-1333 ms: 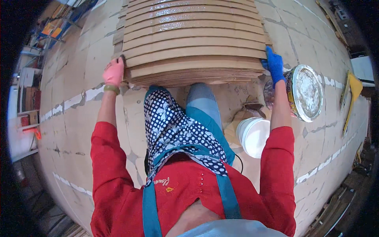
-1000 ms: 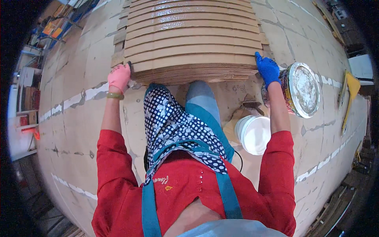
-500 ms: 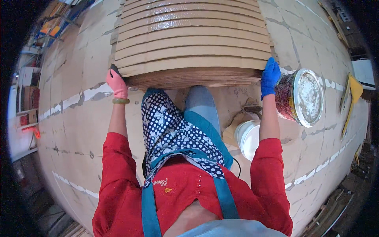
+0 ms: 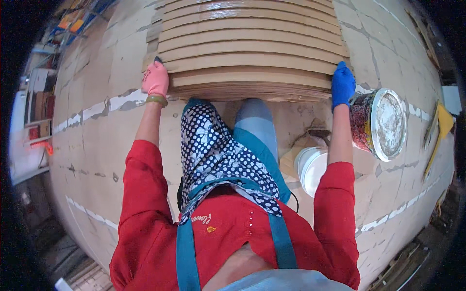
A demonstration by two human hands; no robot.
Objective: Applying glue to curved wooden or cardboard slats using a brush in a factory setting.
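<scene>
A stack of brown cardboard sheets [image 4: 252, 43] lies in front of my knees, its upper sheets fanned in overlapping rows. My left hand [image 4: 156, 80], in a pink glove with dark fingertips, is closed on the left near corner of the front upper sheet. At the opposite corner, my right hand [image 4: 343, 83] in a blue glove is closed on the same sheet's edge. Fingers under the sheet are hidden. Below that sheet, the layered edges of the lower stack [image 4: 252, 89] show. Farther up, part of the fanned surface looks wet and shiny.
Right of my right hand stands a large bucket [image 4: 388, 123] with a whitish, crusted top. A smaller white bucket [image 4: 314, 169] sits nearer, beside my right forearm. A yellow-handled tool [image 4: 442, 127] lies on the floor at far right. Shelves [image 4: 41, 102] line the left side.
Both hands have moved away from my body, carrying the front sheet's near edge with them. A strip of the cardboard beneath now shows at the front of the stack.
</scene>
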